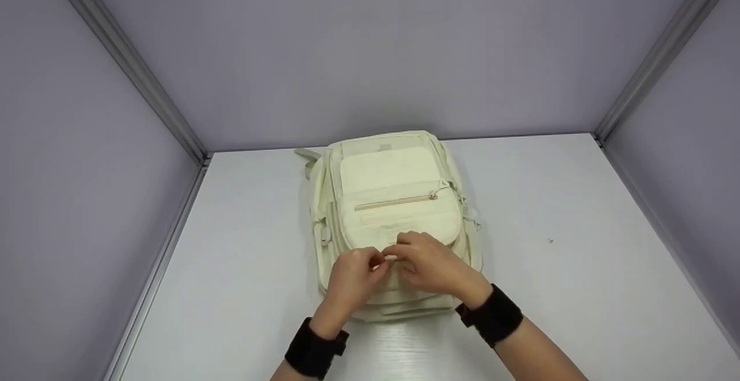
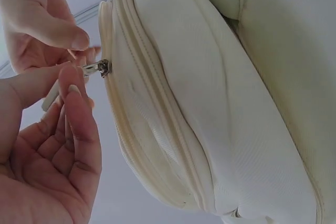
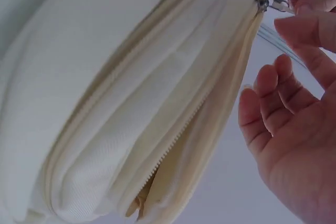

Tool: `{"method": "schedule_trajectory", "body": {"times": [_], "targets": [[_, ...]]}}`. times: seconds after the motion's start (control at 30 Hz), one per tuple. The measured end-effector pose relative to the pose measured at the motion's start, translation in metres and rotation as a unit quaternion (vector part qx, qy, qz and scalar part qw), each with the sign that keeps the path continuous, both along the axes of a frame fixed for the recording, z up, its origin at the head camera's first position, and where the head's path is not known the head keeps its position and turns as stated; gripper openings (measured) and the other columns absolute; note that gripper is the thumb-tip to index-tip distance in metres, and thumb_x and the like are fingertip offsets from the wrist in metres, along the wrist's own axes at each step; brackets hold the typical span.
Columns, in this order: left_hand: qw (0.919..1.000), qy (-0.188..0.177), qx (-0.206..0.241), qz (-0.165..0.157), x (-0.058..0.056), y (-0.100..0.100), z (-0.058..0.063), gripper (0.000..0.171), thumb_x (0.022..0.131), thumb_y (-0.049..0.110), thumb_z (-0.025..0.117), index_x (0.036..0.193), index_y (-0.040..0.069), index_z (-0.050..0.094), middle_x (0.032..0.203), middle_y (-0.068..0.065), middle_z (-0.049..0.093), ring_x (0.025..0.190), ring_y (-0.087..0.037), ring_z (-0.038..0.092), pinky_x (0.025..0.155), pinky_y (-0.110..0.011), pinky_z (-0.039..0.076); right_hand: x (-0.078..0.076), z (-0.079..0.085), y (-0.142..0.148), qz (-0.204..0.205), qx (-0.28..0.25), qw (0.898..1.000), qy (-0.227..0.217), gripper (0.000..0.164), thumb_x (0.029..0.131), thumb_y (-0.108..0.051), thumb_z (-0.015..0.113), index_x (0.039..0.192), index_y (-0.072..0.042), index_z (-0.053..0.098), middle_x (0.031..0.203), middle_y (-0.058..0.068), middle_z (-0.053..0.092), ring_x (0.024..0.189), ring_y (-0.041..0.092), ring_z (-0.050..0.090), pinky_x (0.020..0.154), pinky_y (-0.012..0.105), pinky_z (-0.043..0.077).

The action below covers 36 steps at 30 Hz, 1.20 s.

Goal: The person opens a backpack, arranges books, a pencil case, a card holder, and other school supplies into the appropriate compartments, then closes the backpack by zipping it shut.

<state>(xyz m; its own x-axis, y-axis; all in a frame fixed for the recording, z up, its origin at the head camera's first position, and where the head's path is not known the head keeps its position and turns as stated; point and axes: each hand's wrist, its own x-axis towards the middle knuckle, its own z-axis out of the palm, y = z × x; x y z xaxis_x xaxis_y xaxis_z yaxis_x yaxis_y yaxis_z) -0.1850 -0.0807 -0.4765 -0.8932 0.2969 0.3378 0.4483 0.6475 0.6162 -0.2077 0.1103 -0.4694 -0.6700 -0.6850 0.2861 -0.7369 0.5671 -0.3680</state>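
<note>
A cream backpack (image 1: 399, 173) lies on the white table, its lower end toward me. My left hand (image 1: 354, 277) pinches the pull tab at the backpack's near end. In the left wrist view, a metal zipper slider (image 2: 103, 67) sits at the pocket edge, and its pull leads between my left thumb and fingertips. My right hand (image 1: 433, 262) is close beside the pull. Its thumb and index finger are near the left fingertips, and the other fingers (image 3: 266, 80) are loosely bent with nothing in them. Below the slider, the pocket zipper (image 3: 173, 148) gapes, its two toothed edges apart.
A second zipper with a pull (image 1: 432, 195) crosses the front pocket. A grey strap (image 1: 306, 154) sticks out at the far left of the backpack. The white table (image 1: 248, 236) is bounded by grey-purple panels (image 1: 370, 51). A tiny speck (image 1: 550, 240) lies to the right.
</note>
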Motion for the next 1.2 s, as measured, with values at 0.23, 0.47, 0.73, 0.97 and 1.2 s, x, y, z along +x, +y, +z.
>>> {"method": "schedule_trajectory", "body": {"times": [0.23, 0.47, 0.73, 0.97, 1.2], "targets": [[0.9979, 0.018, 0.056, -0.027, 0.002, 0.000, 0.004, 0.012, 0.082, 0.007, 0.078, 0.084, 0.005, 0.067, 0.072, -0.002, 0.067, 0.060, -0.009, 0.062, 0.055, -0.019, 0.049, 0.010, -0.015, -0.009, -0.023, -0.035, 0.999, -0.024, 0.014, 0.084, -0.004, 0.072, 0.082, -0.013, 0.061, 0.071, -0.007, 0.054, 0.064, 0.007, 0.050, 0.059, 0.025, 0.044], [0.9937, 0.063, 0.069, -0.061, -0.002, -0.003, 0.002, 0.011, 0.089, 0.019, 0.074, 0.090, 0.010, 0.069, 0.079, 0.002, 0.068, 0.073, -0.013, 0.065, 0.073, -0.031, 0.051, 0.014, -0.023, -0.008, -0.047, -0.087, 0.995, -0.032, 0.013, 0.084, 0.002, 0.070, 0.086, -0.010, 0.064, 0.076, -0.005, 0.060, 0.067, 0.007, 0.052, 0.059, 0.023, 0.046], [0.9883, 0.151, -0.018, -0.004, -0.021, -0.007, -0.017, 0.014, 0.096, 0.018, 0.066, 0.105, 0.010, 0.071, 0.116, -0.011, 0.064, 0.116, -0.031, 0.056, 0.100, -0.049, 0.040, 0.018, -0.028, -0.007, -0.074, -0.129, 0.988, -0.028, 0.012, 0.090, 0.000, 0.067, 0.089, -0.010, 0.059, 0.075, -0.004, 0.061, 0.062, 0.005, 0.054, 0.055, 0.022, 0.046], [0.9880, 0.064, -0.140, 0.005, -0.024, -0.011, -0.031, 0.043, 0.100, 0.039, 0.056, 0.137, 0.018, 0.060, 0.150, -0.014, 0.042, 0.141, -0.038, 0.030, 0.112, -0.053, 0.023, 0.021, -0.032, -0.001, -0.070, -0.117, 0.991, -0.018, 0.004, 0.092, -0.005, 0.068, 0.091, -0.008, 0.066, 0.080, -0.001, 0.067, 0.063, 0.005, 0.056, 0.055, 0.023, 0.047], [0.9838, 0.050, -0.172, 0.006, -0.025, -0.012, -0.034, 0.047, 0.101, 0.044, 0.052, 0.142, 0.022, 0.055, 0.153, -0.012, 0.037, 0.143, -0.035, 0.026, 0.114, -0.051, 0.020, 0.024, -0.035, 0.016, -0.070, -0.128, 0.989, -0.022, 0.010, 0.090, -0.002, 0.069, 0.087, -0.011, 0.066, 0.075, -0.003, 0.066, 0.059, 0.003, 0.051, 0.054, 0.023, 0.044]]}}
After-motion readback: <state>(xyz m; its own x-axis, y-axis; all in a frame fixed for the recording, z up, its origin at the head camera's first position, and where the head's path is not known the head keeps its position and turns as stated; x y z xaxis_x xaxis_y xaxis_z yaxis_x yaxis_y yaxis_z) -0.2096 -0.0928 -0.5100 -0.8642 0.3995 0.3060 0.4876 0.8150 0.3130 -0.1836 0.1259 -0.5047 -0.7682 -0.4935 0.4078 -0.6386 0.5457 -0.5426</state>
